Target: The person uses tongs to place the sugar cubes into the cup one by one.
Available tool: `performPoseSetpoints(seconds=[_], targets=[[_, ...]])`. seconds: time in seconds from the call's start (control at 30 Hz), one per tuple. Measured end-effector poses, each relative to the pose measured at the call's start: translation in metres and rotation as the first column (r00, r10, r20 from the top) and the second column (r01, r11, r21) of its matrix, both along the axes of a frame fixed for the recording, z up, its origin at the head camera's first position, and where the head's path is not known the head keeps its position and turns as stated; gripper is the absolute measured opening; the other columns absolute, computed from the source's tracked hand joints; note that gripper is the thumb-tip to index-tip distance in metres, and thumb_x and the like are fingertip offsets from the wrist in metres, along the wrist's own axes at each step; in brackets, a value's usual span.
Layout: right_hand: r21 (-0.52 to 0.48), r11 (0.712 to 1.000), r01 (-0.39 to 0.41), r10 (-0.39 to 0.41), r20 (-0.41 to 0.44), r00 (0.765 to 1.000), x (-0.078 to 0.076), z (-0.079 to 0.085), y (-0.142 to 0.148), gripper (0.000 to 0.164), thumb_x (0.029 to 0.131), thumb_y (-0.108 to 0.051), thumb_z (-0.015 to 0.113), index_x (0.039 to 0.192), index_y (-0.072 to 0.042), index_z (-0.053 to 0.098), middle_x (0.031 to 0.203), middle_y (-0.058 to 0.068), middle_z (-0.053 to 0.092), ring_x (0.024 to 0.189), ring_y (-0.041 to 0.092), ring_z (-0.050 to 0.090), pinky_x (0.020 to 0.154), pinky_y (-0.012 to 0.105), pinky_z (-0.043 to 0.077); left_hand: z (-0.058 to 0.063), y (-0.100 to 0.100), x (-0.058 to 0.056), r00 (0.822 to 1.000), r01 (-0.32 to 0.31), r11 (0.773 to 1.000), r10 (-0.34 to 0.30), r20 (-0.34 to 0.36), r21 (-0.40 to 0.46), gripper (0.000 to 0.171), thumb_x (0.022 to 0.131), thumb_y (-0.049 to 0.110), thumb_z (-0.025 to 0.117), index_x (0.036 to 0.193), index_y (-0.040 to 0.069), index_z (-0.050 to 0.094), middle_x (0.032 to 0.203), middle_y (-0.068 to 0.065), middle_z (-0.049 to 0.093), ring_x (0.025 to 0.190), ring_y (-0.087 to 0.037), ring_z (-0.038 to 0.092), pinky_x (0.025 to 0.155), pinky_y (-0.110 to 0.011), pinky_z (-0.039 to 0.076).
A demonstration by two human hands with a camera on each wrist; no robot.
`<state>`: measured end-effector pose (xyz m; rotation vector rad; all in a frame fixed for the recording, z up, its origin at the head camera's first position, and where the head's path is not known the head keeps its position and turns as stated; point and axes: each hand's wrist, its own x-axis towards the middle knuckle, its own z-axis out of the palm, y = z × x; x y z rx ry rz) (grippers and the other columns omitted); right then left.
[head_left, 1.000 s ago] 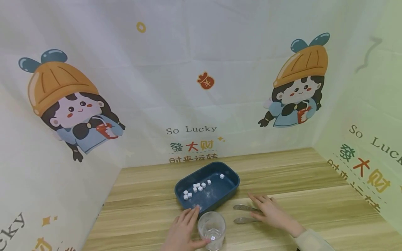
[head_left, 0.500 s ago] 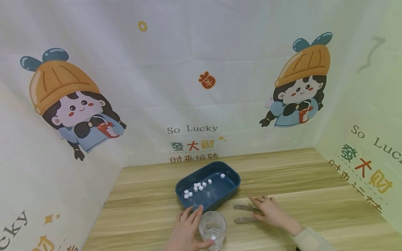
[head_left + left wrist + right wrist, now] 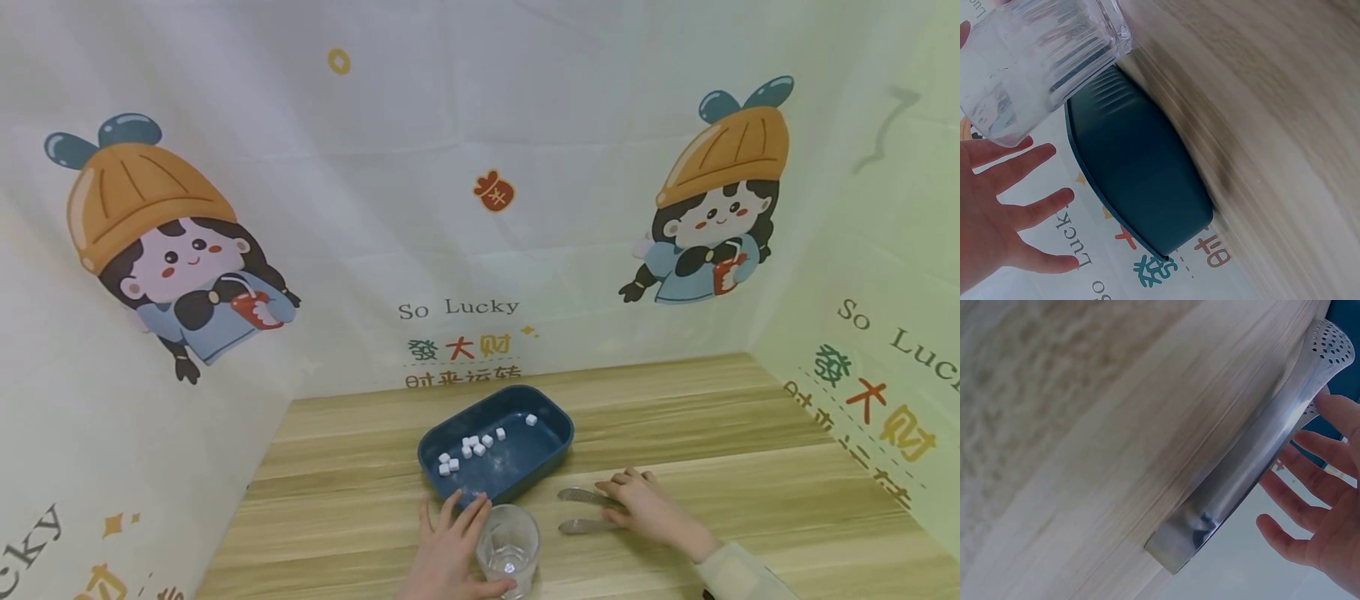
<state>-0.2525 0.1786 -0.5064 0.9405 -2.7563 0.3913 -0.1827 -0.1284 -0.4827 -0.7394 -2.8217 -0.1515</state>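
A clear ribbed glass (image 3: 510, 546) stands at the front of the table. My left hand (image 3: 450, 550) is beside it, fingers straight and spread, with the thumb along its near side. In the left wrist view the fingers fan out beyond the glass (image 3: 1035, 69). Metal tongs (image 3: 585, 527) with perforated tips lie on the table, tips pointing left. Over their rear part is my right hand (image 3: 648, 510), its fingers loosely bent. The right wrist view has these fingers (image 3: 1310, 472) alongside the tongs (image 3: 1241, 456), not wrapped round them.
Just behind the glass sits a dark blue rectangular tray (image 3: 517, 479) holding several small white cubes (image 3: 480, 448). A printed cloth (image 3: 570, 250) hangs behind and at both sides of the wood-grain table (image 3: 675, 417).
The left fingers have spread wider and shifted slightly right beside the glass. The right fingers have bent a little more over the tongs. Tray, cubes and tongs lie as before.
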Motion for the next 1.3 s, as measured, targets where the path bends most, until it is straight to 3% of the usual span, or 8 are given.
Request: performPoseSetpoints(seconds=[0.2,0.33,0.6,0.83,1.3], targets=[[0.004,1.0,-0.006,0.006,-0.008,1.0,0.0006,-0.0014,-0.0011,0.031,0.079,-0.029,0.064,0.1,-0.006,0.066,0.087,0.003,0.066,0.08,0.021,0.057,0.068,0.042,0.045,-0.0004,0.0008,0.0003,1.0,0.0,1.0,0.0,-0.006,0.015,0.092,0.066,0.077,0.047,0.129,0.009,0.046,0.132,-0.005,0.048,0.122,-0.037,0.038,0.086,-0.071,0.026],[0.0,1.0,-0.019,0.019,-0.002,1.0,0.0018,-0.0014,-0.0013,0.034,0.079,-0.033,0.064,0.099,-0.006,0.066,0.086,0.002,0.065,0.078,0.018,0.056,0.067,0.04,0.044,-0.0005,0.001,0.0004,1.0,-0.005,1.0,0.005,0.0,0.015,0.092,0.066,0.076,0.049,0.129,0.009,0.046,0.132,-0.005,0.048,0.122,-0.037,0.038,0.087,-0.071,0.024],[-0.008,0.995,-0.101,0.101,-0.076,0.992,0.006,0.0004,0.002,0.057,0.076,-0.054,0.056,0.103,-0.005,0.063,0.083,0.004,0.062,0.073,0.015,0.053,0.062,0.035,0.042,-0.0003,0.0017,0.0012,1.0,-0.017,1.0,0.016,0.009,0.019,0.092,0.066,0.075,0.051,0.13,0.01,0.045,0.132,-0.005,0.048,0.122,-0.037,0.037,0.089,-0.072,0.022],[0.02,0.997,-0.079,0.079,0.037,0.996,0.0089,0.0015,0.0048,0.062,0.069,-0.046,0.067,0.111,-0.002,0.058,0.094,0.009,0.061,0.084,0.026,0.057,0.07,0.05,0.047,0.0007,0.0021,0.0011,0.999,-0.019,1.0,0.018,0.036,0.019,0.091,0.066,0.073,0.052,0.131,0.009,0.044,0.133,-0.006,0.046,0.123,-0.037,0.037,0.089,-0.072,0.022],[0.061,0.996,-0.061,0.06,0.019,0.998,0.0091,-0.0042,0.0076,0.056,0.067,-0.031,0.072,0.113,-0.001,0.058,0.089,0.002,0.06,0.073,0.007,0.048,0.062,0.03,0.044,-0.005,0.0015,0.0015,0.999,-0.032,0.999,0.032,0.009,0.039,0.093,0.065,0.076,0.052,0.13,0.01,0.045,0.13,-0.004,0.05,0.121,-0.037,0.04,0.089,-0.072,0.021]])
